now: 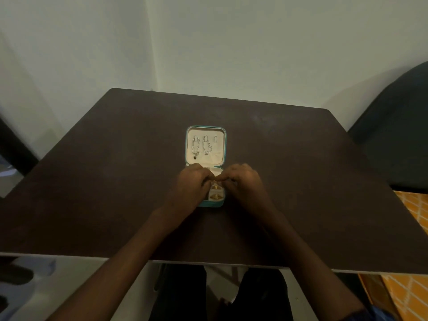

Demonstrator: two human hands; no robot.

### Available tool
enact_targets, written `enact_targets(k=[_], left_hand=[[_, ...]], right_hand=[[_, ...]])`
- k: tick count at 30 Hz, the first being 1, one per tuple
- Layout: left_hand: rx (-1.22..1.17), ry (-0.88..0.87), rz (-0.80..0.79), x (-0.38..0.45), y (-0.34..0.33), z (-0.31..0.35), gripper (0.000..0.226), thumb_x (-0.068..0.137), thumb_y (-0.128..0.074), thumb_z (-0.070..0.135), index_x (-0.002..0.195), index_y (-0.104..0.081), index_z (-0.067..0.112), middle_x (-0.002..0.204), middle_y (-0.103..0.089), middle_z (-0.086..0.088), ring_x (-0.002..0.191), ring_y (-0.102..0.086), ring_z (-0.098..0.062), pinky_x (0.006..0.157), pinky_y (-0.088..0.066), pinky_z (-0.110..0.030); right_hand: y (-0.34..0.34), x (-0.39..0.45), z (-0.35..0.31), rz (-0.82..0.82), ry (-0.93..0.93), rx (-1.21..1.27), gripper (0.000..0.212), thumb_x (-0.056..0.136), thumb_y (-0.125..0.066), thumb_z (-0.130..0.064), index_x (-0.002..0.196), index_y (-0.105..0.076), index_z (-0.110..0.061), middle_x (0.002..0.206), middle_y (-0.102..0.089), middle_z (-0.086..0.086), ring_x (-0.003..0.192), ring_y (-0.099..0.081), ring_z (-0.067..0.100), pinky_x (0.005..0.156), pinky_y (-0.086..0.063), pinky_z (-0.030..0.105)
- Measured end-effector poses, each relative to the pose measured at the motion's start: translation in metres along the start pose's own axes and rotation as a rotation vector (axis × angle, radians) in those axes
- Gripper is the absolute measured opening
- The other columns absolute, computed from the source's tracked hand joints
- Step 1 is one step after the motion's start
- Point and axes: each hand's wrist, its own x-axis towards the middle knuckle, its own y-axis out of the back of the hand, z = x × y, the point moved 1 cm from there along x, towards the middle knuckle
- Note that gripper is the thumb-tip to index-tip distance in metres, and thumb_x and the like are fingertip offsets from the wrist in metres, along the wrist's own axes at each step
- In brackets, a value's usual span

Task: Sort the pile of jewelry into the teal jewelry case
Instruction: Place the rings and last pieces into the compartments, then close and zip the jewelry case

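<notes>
Careful: your left hand [193, 181] and right hand [240, 179] pinch something tiny over the case [222, 144]; a slip could drop it onto the dark counter [115, 181].

There is one view, from a wide-angle camera worn on the person's head, looking forward and steeply down over a dark table [301, 181]. The table's near edge lies toward 6 o'clock and its far edge toward 12, where a pale wall [231, 42] fills the top. The camera sits close enough that both forearms enter from 6 o'clock. Straight lines bow near the borders.
</notes>
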Motion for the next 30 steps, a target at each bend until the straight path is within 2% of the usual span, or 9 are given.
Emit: enact_targets(k=[4, 9, 13, 15, 17, 20, 23, 26, 30], left_hand=[[0.030, -0.043, -0.002, -0.001, -0.001, -0.002, 0.019, 0.089, -0.056, 0.019, 0.101, -0.069, 0.013, 0.097, -0.063, -0.006, 0.091, -0.056, -0.016, 0.078, -0.042, -0.024], [-0.022, -0.054, 0.103, -0.004, 0.001, -0.002, 0.015, 0.087, -0.058, 0.014, 0.094, -0.070, 0.007, 0.092, -0.064, -0.007, 0.086, -0.057, -0.016, 0.073, -0.037, -0.018], [-0.240, 0.244, 0.296, 0.003, 0.019, -0.015, 0.027, 0.094, -0.049, 0.017, 0.117, -0.060, 0.009, 0.109, -0.058, -0.007, 0.092, -0.057, -0.013, 0.075, -0.049, -0.020], [-0.287, 0.420, 0.235, 0.013, 0.026, -0.026, 0.038, 0.096, -0.043, 0.025, 0.132, -0.048, 0.013, 0.128, -0.053, -0.011, 0.112, -0.054, -0.022, 0.093, -0.048, -0.039], [-0.424, 0.556, 0.131, 0.023, 0.033, -0.030, 0.044, 0.098, -0.037, 0.037, 0.134, -0.045, 0.012, 0.135, -0.050, -0.012, 0.122, -0.048, -0.026, 0.101, -0.041, -0.043], [-0.569, 0.683, -0.042, 0.032, 0.037, -0.030, 0.059, 0.097, -0.022, 0.052, 0.115, -0.056, 0.009, 0.107, -0.062, -0.015, 0.096, -0.057, -0.028, 0.080, -0.043, -0.038], [-0.666, 0.669, -0.127, 0.035, 0.037, -0.031, 0.073, 0.092, -0.010, 0.063, 0.117, -0.058, 0.013, 0.101, -0.064, -0.015, 0.086, -0.056, -0.025, 0.073, -0.040, -0.035], [-0.789, 0.630, -0.103, 0.031, 0.039, -0.031, 0.075, 0.091, -0.005, 0.063, 0.119, -0.056, 0.016, 0.095, -0.066, -0.011, 0.078, -0.056, -0.020, 0.064, -0.041, -0.031], [-0.897, 0.505, -0.075, 0.017, 0.043, -0.031, 0.067, 0.094, -0.006, 0.055, 0.115, -0.057, 0.018, 0.099, -0.065, -0.006, 0.086, -0.060, -0.019, 0.066, -0.044, -0.030]], right_hand=[[0.001, 0.002, 0.001, -0.015, 0.013, -0.019, 0.016, 0.084, -0.064, -0.011, 0.096, -0.073, -0.016, 0.102, -0.062, 0.008, 0.094, -0.052, 0.023, 0.073, -0.037, 0.026], [0.003, 0.002, 0.001, -0.059, 0.045, -0.062, 0.018, 0.084, -0.064, -0.012, 0.100, -0.072, -0.014, 0.100, -0.060, 0.009, 0.091, -0.051, 0.024, 0.072, -0.039, 0.028], [0.014, 0.008, -0.007, 0.105, -0.168, 0.134, 0.028, 0.091, -0.049, -0.009, 0.114, -0.064, -0.012, 0.100, -0.058, 0.005, 0.091, -0.052, 0.015, 0.078, -0.045, 0.027], [0.017, 0.017, -0.007, 0.105, -0.319, 0.171, 0.036, 0.093, -0.044, -0.007, 0.126, -0.055, -0.010, 0.106, -0.057, 0.007, 0.099, -0.054, 0.018, 0.083, -0.043, 0.025], [0.018, 0.027, -0.005, 0.046, -0.439, 0.282, 0.037, 0.093, -0.041, -0.005, 0.128, -0.051, -0.004, 0.114, -0.060, 0.011, 0.105, -0.057, 0.026, 0.091, -0.046, 0.032], [0.014, 0.037, -0.006, -0.024, -0.506, 0.578, 0.029, 0.094, -0.039, -0.007, 0.118, -0.056, -0.005, 0.114, -0.065, 0.014, 0.098, -0.065, 0.027, 0.083, -0.055, 0.045], [0.013, 0.039, -0.011, -0.035, -0.503, 0.785, 0.040, 0.093, -0.038, 0.000, 0.127, -0.053, -0.012, 0.116, -0.064, 0.002, 0.092, -0.066, 0.010, 0.069, -0.056, 0.022], [0.016, 0.033, -0.011, -0.004, -0.440, 0.798, 0.043, 0.093, -0.036, 0.002, 0.130, -0.051, -0.014, 0.123, -0.061, 0.002, 0.080, -0.061, -0.001, 0.061, -0.051, 0.013], [0.016, 0.011, -0.004, -0.015, -0.322, 0.756, 0.039, 0.095, -0.037, -0.017, 0.129, -0.052, -0.025, 0.123, -0.062, -0.001, 0.104, -0.061, 0.014, 0.084, -0.053, 0.029]])
